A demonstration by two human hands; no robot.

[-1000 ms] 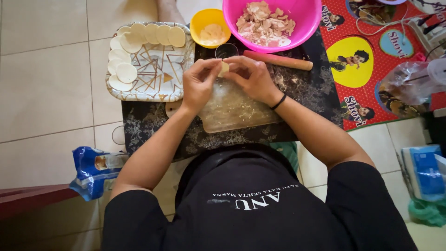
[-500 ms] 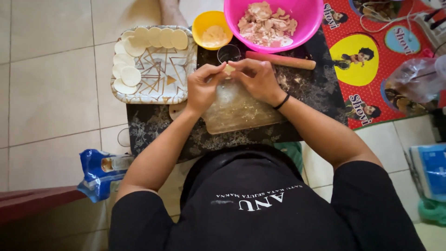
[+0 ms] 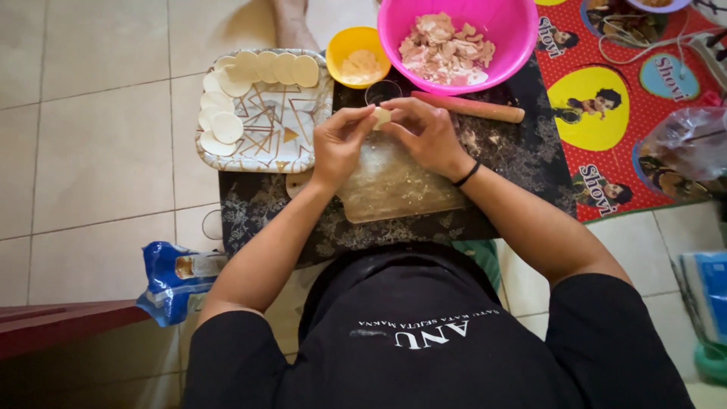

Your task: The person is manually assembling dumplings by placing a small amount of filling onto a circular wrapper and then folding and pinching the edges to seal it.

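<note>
From the head view, your left hand (image 3: pixel 338 144) and right hand (image 3: pixel 425 135) meet at upper centre, fingertips of both pinched on a small dough piece (image 3: pixel 381 117) above the floured cutting board (image 3: pixel 394 189). Upper left, a patterned tray (image 3: pixel 284 129) holds dough rounds (image 3: pixel 227 127); a pink bowl (image 3: pixel 500 30) sits above.

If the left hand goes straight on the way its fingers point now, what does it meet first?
The left hand points toward the right hand; first it would press the small dough piece pinched between both, then probably the right fingers.
</note>
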